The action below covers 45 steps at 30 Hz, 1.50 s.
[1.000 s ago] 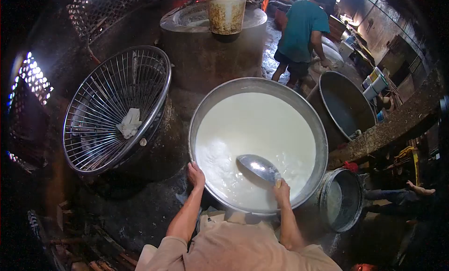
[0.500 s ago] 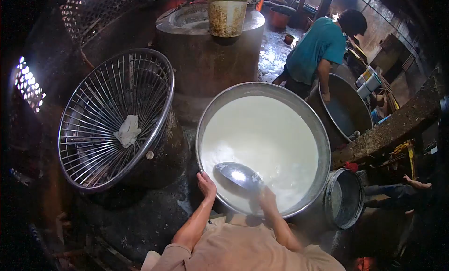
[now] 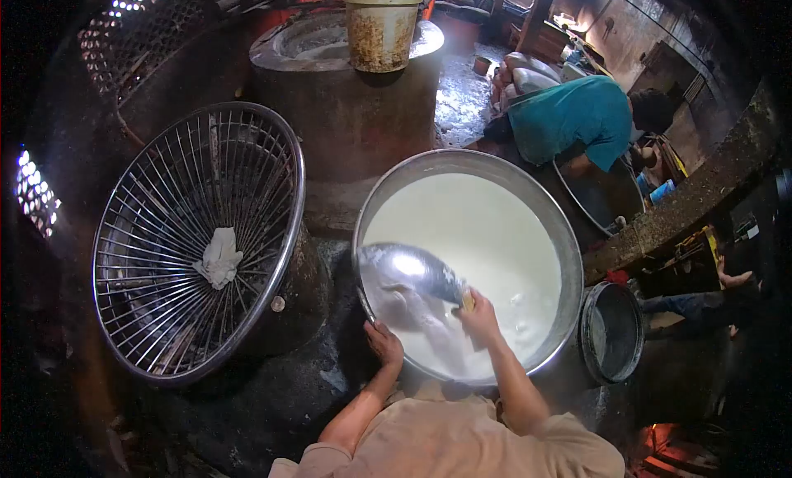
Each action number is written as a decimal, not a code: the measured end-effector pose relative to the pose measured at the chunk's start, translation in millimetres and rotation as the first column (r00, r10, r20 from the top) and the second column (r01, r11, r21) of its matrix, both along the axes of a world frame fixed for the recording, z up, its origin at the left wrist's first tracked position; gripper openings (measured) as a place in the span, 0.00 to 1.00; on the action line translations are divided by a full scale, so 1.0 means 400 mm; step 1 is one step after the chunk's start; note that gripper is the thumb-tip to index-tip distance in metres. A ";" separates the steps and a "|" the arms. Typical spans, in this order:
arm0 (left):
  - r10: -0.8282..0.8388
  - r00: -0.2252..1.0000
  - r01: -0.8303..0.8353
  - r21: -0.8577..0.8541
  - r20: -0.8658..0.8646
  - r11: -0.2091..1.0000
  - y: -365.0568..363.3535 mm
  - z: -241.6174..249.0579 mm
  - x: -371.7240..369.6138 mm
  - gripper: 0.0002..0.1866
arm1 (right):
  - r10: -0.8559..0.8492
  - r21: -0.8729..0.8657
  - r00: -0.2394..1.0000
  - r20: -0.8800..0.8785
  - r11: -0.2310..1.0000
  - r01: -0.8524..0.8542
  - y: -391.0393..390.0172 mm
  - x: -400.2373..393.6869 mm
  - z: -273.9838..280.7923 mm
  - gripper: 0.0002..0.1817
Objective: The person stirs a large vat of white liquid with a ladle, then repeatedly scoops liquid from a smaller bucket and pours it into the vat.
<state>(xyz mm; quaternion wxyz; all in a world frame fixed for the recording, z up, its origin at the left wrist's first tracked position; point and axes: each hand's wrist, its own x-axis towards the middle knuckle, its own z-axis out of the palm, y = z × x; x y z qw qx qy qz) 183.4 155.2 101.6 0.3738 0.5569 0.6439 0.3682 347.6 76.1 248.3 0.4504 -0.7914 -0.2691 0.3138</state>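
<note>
A large round metal pot holds white, milky liquid. My left hand is closed on the pot's near left rim. In my right hand is the handle end of a big metal ladle. The ladle is tilted over the liquid, its shiny rounded back facing up and its far end close to the pot's left wall. Below it, white liquid is stirred up in a streak. The ladle's inside is hidden.
A large slatted metal basket leans at the left with a crumpled white cloth in it. Behind stands a stained bucket on a concrete stove. A co-worker in teal bends over another vat; a smaller pot stands right.
The ladle has swung up and left, away from the near middle of the liquid, leaving a streak. My left hand stays at the rim. The co-worker has bent lower over the vat.
</note>
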 end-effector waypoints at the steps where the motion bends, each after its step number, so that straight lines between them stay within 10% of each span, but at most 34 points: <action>1: -0.007 1.000 0.007 -0.001 -0.001 1.000 -0.002 0.009 -0.001 0.21 | 0.014 0.014 0.997 0.080 1.000 -0.015 0.033 0.006 0.016 0.25; 16: -0.033 0.998 0.036 -0.070 0.047 0.997 0.007 -0.027 0.000 0.19 | 0.189 -0.451 0.927 0.323 0.892 -0.025 0.075 0.049 -0.138 0.23; 35: 0.035 0.993 -0.017 0.149 -0.114 0.989 0.020 -0.048 -0.003 0.21 | 0.209 -0.595 0.904 0.373 0.801 0.060 -0.342 0.118 -0.110 0.20; 45: -0.021 0.993 0.021 -0.001 -0.114 1.000 0.030 -0.032 -0.020 0.25 | 0.240 -0.556 0.904 0.354 0.831 -0.003 -0.542 0.293 -0.015 0.22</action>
